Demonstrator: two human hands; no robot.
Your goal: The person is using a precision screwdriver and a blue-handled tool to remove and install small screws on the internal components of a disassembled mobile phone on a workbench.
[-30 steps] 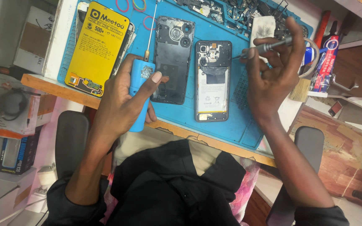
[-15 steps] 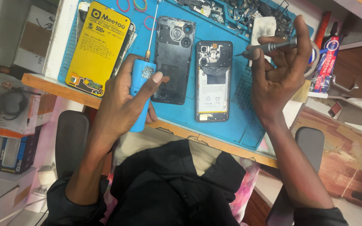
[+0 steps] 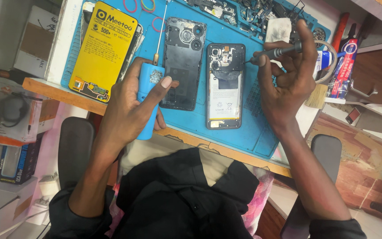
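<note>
My left hand is wrapped closed around a blue tool left of centre, its thin metal shaft pointing up the frame. My right hand, upper right, pinches a slim grey screwdriver, tip touching the upper edge of an opened phone with a white battery. Just left lies a black back cover. All rest on a blue mat. Upper left sits a yellow rectangular package with black print. Far right, red-and-blue tubes.

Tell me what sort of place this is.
Likely a phone repair bench: an opened phone and a back cover lie on a blue mat, and the right hand holds a screwdriver.
</note>
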